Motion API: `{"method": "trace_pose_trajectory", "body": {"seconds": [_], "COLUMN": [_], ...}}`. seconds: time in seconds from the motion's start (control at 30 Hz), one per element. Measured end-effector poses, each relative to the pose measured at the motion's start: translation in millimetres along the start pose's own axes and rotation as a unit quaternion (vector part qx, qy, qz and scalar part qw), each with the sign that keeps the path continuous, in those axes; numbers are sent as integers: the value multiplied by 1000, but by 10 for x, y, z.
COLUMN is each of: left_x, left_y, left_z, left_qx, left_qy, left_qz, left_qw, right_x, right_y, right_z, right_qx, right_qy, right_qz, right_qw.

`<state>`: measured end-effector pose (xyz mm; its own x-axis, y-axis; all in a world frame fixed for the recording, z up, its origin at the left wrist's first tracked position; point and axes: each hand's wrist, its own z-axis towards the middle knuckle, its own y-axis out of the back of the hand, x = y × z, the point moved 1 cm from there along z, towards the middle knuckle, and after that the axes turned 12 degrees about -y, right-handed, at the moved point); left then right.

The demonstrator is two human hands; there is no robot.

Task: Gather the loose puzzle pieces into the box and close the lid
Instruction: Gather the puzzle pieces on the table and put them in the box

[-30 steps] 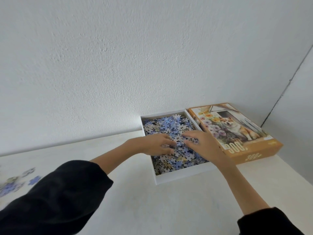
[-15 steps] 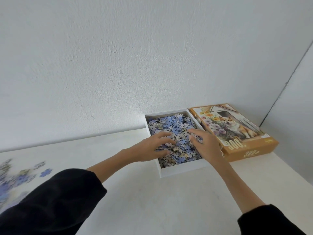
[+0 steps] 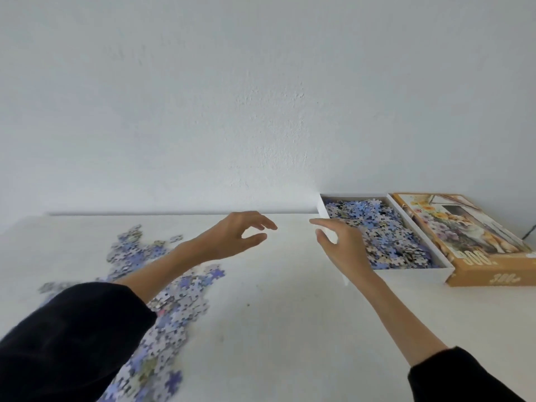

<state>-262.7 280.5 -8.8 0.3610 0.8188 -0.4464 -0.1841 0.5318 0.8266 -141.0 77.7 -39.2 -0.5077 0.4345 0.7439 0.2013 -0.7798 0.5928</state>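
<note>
The white box (image 3: 417, 274) stands at the right against the wall, filled with blue and grey puzzle pieces (image 3: 385, 233). Its orange lid (image 3: 475, 250), printed with a dog and flowers, lies right of the box, touching it. A spread of loose puzzle pieces (image 3: 174, 297) covers the table at the left, partly hidden under my left sleeve. My left hand (image 3: 235, 237) hovers over the table's middle with fingers loosely curled, holding nothing. My right hand (image 3: 342, 248) hangs in front of the box's left wall, fingers relaxed and empty.
The white table (image 3: 275, 329) runs up to a plain white wall. A dark cable (image 3: 529, 231) shows at the far right by the wall corner.
Both hands have come out of the box and moved left over the table. The view has swung left, bringing the loose pieces into sight.
</note>
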Motion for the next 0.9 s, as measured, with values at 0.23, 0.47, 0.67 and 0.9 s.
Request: {"method": "trace_pose_trajectory", "body": {"seconds": [0.23, 0.47, 0.67, 0.9], "left_x": [377, 861, 1131, 1168], "left_y": [649, 939, 756, 669], "left_z": [-1188, -2575, -3228, -3173], "left_qx": [-53, -76, -17, -72], "left_qy": [94, 194, 270, 207], "left_qz": [47, 75, 118, -15], "left_qw": [993, 975, 955, 976], "right_x": [588, 881, 1020, 1168], "right_y": [-842, -1745, -2142, -2167], "right_z": [-254, -614, -951, -1010], "right_qx": [65, 218, 219, 141], "right_qy": [11, -8, -16, -10], "right_qz": [6, -19, -69, 31], "right_qw": [998, 976, 973, 989]}}
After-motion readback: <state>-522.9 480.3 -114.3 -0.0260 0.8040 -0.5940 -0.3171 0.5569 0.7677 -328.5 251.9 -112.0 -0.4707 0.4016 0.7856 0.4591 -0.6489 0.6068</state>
